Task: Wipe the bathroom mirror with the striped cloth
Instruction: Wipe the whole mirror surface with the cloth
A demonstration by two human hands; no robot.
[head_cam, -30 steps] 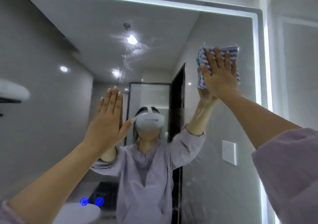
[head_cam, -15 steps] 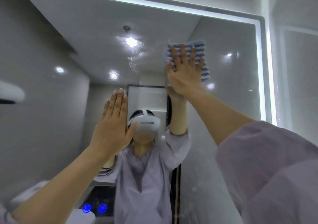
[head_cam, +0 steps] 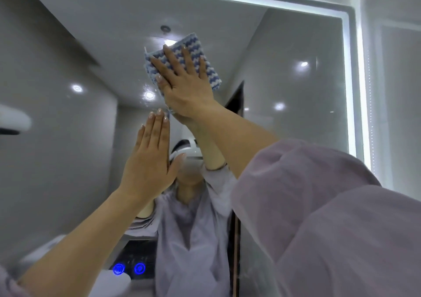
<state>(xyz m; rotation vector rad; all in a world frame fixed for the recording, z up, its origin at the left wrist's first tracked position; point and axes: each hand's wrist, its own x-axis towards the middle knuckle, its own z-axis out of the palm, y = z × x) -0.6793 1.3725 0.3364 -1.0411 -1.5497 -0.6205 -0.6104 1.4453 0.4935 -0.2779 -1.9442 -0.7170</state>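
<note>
The blue and white striped cloth [head_cam: 200, 52] lies flat against the bathroom mirror [head_cam: 291, 87], high up near its middle. My right hand [head_cam: 184, 84] presses it to the glass with straight, spread fingers. My left hand [head_cam: 150, 162] rests flat on the mirror just below, fingers together and straight, holding nothing. My reflection in a lilac top fills the lower middle of the glass.
A lit strip [head_cam: 355, 91] frames the mirror along its top and right edges, with a white wall [head_cam: 396, 91] beyond. Two blue round lights [head_cam: 128, 269] glow at the mirror's bottom. A white fixture [head_cam: 13, 121] shows at the left.
My right hand has slid the cloth leftward across the upper mirror, from near the right edge to the middle. My left hand has stayed flat on the glass.
</note>
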